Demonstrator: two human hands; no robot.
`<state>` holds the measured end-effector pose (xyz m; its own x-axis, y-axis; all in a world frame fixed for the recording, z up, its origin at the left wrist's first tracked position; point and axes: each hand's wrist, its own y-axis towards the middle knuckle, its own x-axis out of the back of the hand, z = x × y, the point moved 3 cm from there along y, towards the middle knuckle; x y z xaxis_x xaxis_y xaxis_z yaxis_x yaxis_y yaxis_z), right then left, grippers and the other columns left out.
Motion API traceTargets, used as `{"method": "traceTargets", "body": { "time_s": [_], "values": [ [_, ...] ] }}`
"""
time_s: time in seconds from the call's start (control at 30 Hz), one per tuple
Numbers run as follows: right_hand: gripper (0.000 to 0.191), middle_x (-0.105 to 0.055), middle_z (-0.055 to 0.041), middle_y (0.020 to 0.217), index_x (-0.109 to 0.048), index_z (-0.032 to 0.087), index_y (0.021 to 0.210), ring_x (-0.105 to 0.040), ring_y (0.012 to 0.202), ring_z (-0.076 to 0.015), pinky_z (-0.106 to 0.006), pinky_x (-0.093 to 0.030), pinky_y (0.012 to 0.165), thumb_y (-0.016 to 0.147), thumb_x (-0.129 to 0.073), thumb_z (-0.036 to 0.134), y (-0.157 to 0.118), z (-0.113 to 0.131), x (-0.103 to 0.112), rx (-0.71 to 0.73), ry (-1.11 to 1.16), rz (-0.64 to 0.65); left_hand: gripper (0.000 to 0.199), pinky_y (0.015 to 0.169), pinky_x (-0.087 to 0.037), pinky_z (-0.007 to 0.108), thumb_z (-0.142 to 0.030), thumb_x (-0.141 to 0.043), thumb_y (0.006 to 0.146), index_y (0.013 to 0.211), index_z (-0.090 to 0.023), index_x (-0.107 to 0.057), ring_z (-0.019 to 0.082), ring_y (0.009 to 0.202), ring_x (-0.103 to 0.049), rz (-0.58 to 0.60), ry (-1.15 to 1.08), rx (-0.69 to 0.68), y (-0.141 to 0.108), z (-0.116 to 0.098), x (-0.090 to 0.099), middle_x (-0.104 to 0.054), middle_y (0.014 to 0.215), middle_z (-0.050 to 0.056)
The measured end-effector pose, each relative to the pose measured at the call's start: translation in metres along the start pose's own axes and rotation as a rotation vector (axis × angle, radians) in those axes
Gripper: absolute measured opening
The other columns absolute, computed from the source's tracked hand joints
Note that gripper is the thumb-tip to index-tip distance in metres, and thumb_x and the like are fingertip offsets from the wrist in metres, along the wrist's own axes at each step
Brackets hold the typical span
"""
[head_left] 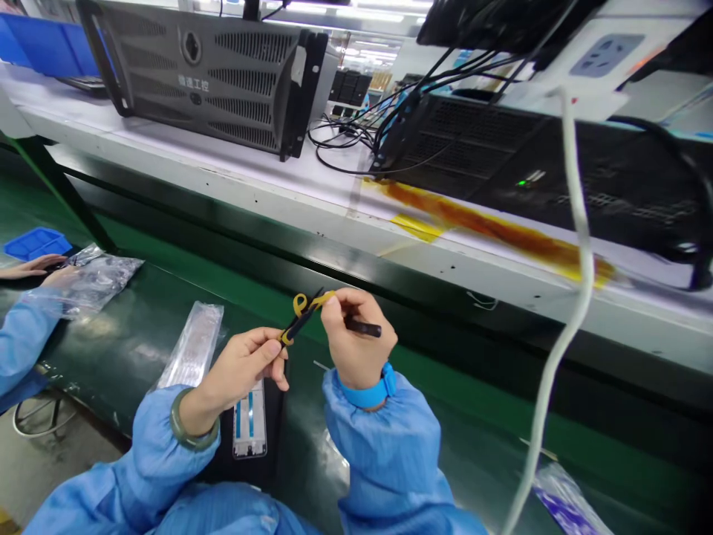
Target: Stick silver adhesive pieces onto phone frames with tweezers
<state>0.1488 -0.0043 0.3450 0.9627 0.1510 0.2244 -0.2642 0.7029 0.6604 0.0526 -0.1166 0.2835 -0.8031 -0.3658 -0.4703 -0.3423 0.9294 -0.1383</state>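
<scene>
My left hand pinches a slim black pointed tool that looks like tweezers, with a yellow band round it near the fingertips. A curled yellow strip lies against the tool's upper end. My right hand is closed, thumb and forefinger on the strip's far end. A short black rod, perhaps a tool handle, sticks out of that same hand. Below the left hand, a flat light-coloured part with blue stripes rests on a black mat, partly covered by the hand.
Clear plastic packaging lies left on the green bench. A co-worker's hands hold a clear bag near a blue tray. A white cable hangs at right. The shelf carries black computer cases.
</scene>
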Motion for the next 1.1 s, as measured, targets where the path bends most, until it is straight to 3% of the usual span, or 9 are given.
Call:
{"method": "traceTargets", "body": {
  "time_s": [0.23, 0.4, 0.57, 0.73, 0.87, 0.97, 1.03, 1.1],
  "values": [
    [0.014, -0.052, 0.0026, 0.059, -0.057, 0.019, 0.071, -0.046, 0.051, -0.0102, -0.023, -0.039, 0.048, 0.080, -0.058, 0.030, -0.017, -0.014, -0.013, -0.165, 0.173, 0.001, 0.039, 0.052, -0.050, 0.023, -0.046, -0.075, 0.066, 0.085, -0.014, -0.061, 0.008, 0.046, -0.055, -0.040, -0.059, 0.040, -0.005, 0.003, 0.006, -0.057, 0.056, -0.003],
    [0.013, -0.057, 0.0008, 0.069, -0.060, 0.019, 0.084, -0.046, 0.053, -0.0098, -0.025, -0.041, 0.051, 0.082, -0.058, 0.032, -0.033, -0.025, -0.019, -0.287, 0.313, 0.134, 0.028, 0.062, -0.052, 0.026, -0.041, -0.064, 0.079, 0.093, -0.018, -0.061, 0.012, 0.058, -0.063, -0.190, 0.273, -0.166, -0.010, 0.006, 0.020, -0.059, 0.065, -0.002],
    [0.026, -0.055, -0.0081, 0.111, -0.060, 0.023, 0.105, -0.044, 0.052, -0.0077, -0.028, -0.044, 0.051, 0.080, -0.064, 0.029, -0.044, -0.021, -0.021, -0.026, 0.133, 0.194, 0.019, 0.064, -0.053, 0.026, -0.035, -0.057, 0.084, 0.098, -0.024, -0.063, 0.012, 0.065, -0.065, -0.329, 0.525, -0.353, -0.019, 0.011, 0.032, -0.054, 0.090, 0.001],
    [0.006, -0.059, -0.0090, 0.105, -0.064, 0.023, 0.088, -0.060, 0.086, -0.0193, -0.032, -0.051, 0.066, 0.083, -0.061, 0.022, -0.055, -0.021, -0.030, 0.150, 0.022, 0.208, 0.016, 0.066, -0.053, 0.026, -0.031, -0.057, 0.085, 0.098, -0.026, -0.065, 0.012, 0.067, -0.065, -0.384, 0.587, -0.379, -0.026, 0.012, 0.041, -0.053, 0.093, 0.002],
    [0.001, -0.064, -0.0065, 0.095, -0.061, 0.020, 0.084, -0.061, 0.091, -0.0198, -0.036, -0.051, 0.077, 0.084, -0.060, 0.021, -0.053, -0.027, -0.029, 0.113, 0.081, 0.083, 0.018, 0.066, -0.053, 0.026, -0.031, -0.053, 0.087, 0.097, -0.022, -0.065, 0.011, 0.065, -0.065, -0.350, 0.638, -0.355, -0.025, 0.012, 0.041, -0.053, 0.091, 0.002],
    [0.014, -0.064, -0.0023, 0.077, -0.056, 0.018, 0.081, -0.057, 0.059, -0.0121, -0.027, -0.048, 0.055, 0.083, -0.060, 0.031, -0.036, -0.045, -0.016, -0.154, 0.173, -0.157, 0.020, 0.068, -0.053, 0.025, -0.033, -0.056, 0.085, 0.097, -0.020, -0.066, 0.010, 0.065, -0.064, -0.335, 0.598, -0.298, -0.021, 0.018, 0.047, -0.054, 0.089, 0.001],
    [0.022, -0.057, 0.0031, 0.064, -0.050, 0.018, 0.078, -0.040, 0.039, -0.0059, -0.021, -0.034, 0.038, 0.083, -0.056, 0.038, -0.020, -0.059, 0.002, -0.319, 0.254, -0.352, 0.023, 0.069, -0.054, 0.026, -0.036, -0.059, 0.082, 0.095, -0.019, -0.067, 0.010, 0.065, -0.065, -0.356, 0.525, -0.237, -0.020, 0.023, 0.060, -0.055, 0.086, 0.001],
    [0.026, -0.056, 0.0029, 0.066, -0.044, 0.020, 0.074, -0.035, 0.036, -0.0049, -0.020, -0.027, 0.033, 0.081, -0.055, 0.043, -0.002, -0.069, 0.025, -0.327, 0.274, -0.509, 0.028, 0.067, -0.056, 0.027, -0.040, -0.062, 0.079, 0.094, -0.016, -0.065, 0.012, 0.063, -0.065, -0.402, 0.458, -0.188, -0.021, 0.028, 0.079, -0.057, 0.079, 0.000]
  ]
}}
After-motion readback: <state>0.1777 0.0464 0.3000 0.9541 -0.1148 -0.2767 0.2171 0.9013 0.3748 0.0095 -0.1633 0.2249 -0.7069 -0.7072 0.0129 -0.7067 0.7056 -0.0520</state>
